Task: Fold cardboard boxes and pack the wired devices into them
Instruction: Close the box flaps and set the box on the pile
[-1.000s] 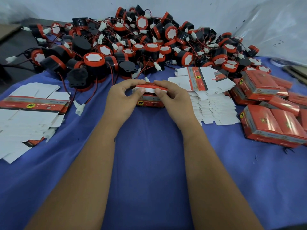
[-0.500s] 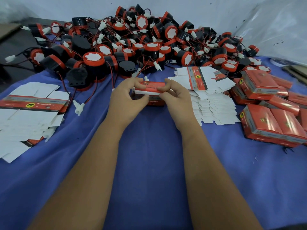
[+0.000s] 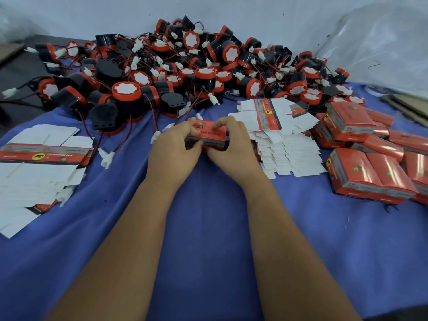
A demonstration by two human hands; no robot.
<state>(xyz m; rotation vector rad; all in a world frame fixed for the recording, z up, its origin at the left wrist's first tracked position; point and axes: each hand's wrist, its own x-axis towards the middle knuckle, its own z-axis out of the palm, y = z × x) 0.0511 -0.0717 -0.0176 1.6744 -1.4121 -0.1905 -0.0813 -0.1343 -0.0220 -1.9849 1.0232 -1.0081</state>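
Currently the left hand (image 3: 172, 150) and right hand (image 3: 234, 144) pinch the red box (image 3: 209, 135) at opposite ends, long axis running left-right, printed top facing up. Behind the box lies the wired-device pile (image 3: 185, 70); right of it, flat blanks (image 3: 284, 144).

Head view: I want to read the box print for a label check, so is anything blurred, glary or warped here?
Head view: the red box gripped by the left hand and right hand is softly blurred, its print only partly readable; the packed boxes at right carry glossy sheen; the wide lens bends the edges, stretching the forearms; the lighting is even and shadows are faint.
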